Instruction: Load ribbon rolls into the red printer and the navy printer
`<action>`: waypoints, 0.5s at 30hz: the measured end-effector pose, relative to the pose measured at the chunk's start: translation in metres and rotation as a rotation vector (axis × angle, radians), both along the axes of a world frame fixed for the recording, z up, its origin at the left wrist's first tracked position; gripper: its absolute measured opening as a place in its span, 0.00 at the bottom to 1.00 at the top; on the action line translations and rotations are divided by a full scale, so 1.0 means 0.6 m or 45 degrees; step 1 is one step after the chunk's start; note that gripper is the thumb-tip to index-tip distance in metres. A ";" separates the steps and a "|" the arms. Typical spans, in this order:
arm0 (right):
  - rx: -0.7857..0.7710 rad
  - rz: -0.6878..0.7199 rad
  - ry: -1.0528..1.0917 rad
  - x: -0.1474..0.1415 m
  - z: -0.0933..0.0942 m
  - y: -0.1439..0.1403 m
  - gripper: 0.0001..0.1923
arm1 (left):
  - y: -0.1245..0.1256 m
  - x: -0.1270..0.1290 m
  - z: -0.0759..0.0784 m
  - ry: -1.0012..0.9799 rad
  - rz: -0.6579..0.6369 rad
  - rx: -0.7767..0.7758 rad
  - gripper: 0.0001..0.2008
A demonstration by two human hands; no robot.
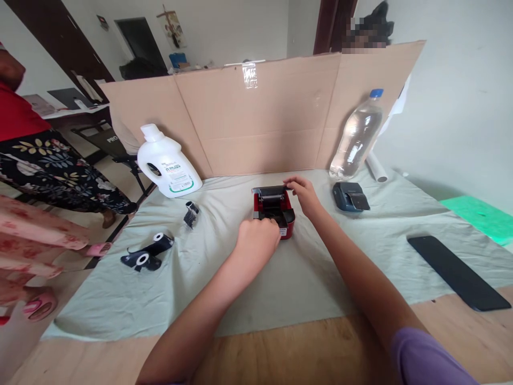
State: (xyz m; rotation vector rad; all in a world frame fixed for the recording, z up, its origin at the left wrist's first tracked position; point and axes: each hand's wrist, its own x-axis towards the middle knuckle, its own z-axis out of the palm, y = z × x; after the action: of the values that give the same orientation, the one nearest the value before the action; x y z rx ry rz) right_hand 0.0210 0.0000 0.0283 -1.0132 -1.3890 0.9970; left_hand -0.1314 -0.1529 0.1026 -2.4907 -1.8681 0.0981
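Observation:
A small red and black label printer [289, 215] stands on the cloth in front of me with its lid [272, 190] raised. Inside the lid a dark roller is visible. My left hand [258, 238] is closed over the printer's near left side; its fingertips reach inside, and what they hold is hidden. At the lid's right corner, the fingers and thumb of my right hand [303, 193] grip the edge. Left of the printer lie black ribbon rolls with white cores [143, 260] and a smaller dark roll [191, 213].
A white jug [170, 166] and a clear water bottle [356, 139] stand before an upright cardboard panel [264, 123]. A dark device [350, 197], a paper tube [377, 167] and a black phone [457, 272] lie to the right. People stand at the left, beyond the table.

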 end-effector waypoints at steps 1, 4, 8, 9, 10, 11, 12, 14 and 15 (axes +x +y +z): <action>-0.032 0.030 0.014 0.005 -0.014 -0.011 0.14 | -0.002 0.001 0.000 -0.003 -0.007 -0.002 0.14; -0.131 0.070 0.122 0.016 -0.059 -0.036 0.28 | -0.008 0.003 0.005 -0.009 -0.025 -0.022 0.15; -0.280 0.167 0.398 0.013 -0.094 -0.043 0.35 | -0.009 -0.017 0.022 -0.049 -0.033 -0.046 0.14; -0.303 0.180 0.442 0.011 -0.097 -0.043 0.35 | -0.004 -0.029 0.025 -0.094 -0.038 -0.025 0.14; -0.327 0.189 0.480 0.009 -0.098 -0.042 0.36 | 0.005 -0.044 0.025 -0.161 -0.033 0.012 0.13; -0.354 0.197 0.513 0.007 -0.099 -0.041 0.37 | 0.017 -0.060 0.021 -0.252 -0.010 0.062 0.13; -0.380 0.205 0.540 0.006 -0.098 -0.042 0.37 | 0.032 -0.076 0.014 -0.366 0.035 0.114 0.14; -0.411 0.218 0.567 0.004 -0.097 -0.044 0.38 | 0.070 -0.106 -0.011 -0.654 0.174 0.166 0.20; -0.415 0.219 0.564 0.004 -0.096 -0.045 0.38 | 0.090 -0.119 -0.028 -0.821 0.241 0.121 0.24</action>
State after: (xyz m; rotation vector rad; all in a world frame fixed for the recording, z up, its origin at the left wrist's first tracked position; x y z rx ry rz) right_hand 0.0234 -0.0269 -0.0294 -0.8436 -0.9742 1.5095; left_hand -0.2028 -0.0990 0.0859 -2.4506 -2.2359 -0.8657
